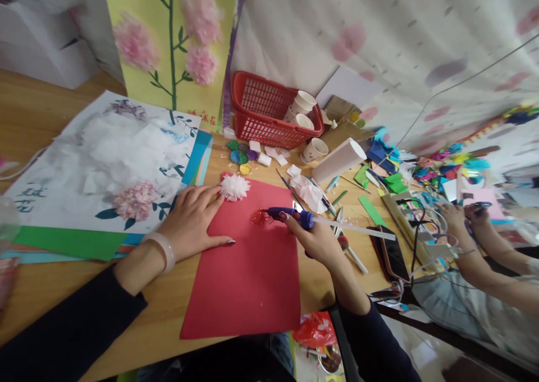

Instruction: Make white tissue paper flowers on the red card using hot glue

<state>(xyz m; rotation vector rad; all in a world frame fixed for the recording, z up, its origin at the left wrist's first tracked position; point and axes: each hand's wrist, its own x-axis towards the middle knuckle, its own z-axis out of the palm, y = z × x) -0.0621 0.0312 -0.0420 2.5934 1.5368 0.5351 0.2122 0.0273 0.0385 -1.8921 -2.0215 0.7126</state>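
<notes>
A red sheet of paper [252, 275] lies on the wooden table, with a white paper flower [234, 187] at its upper left corner. My left hand [191, 222] rests flat, fingers apart, at the sheet's left edge, its fingertips beside the flower. In my right hand [318, 239] is a blue glue gun [286, 212], a long clear glue stick [353, 228] jutting from its rear. The nozzle points left over a glossy patch of glue [260, 217] on the red paper, right of the flower.
A red basket [269, 129] with paper cups stands at the back. Paint pots [239, 156], a white roll [340, 160], scissors [338, 219] and a phone [394, 253] lie nearby. Flower artwork [96, 202] is at left. Another person's hands [457, 219] are at right.
</notes>
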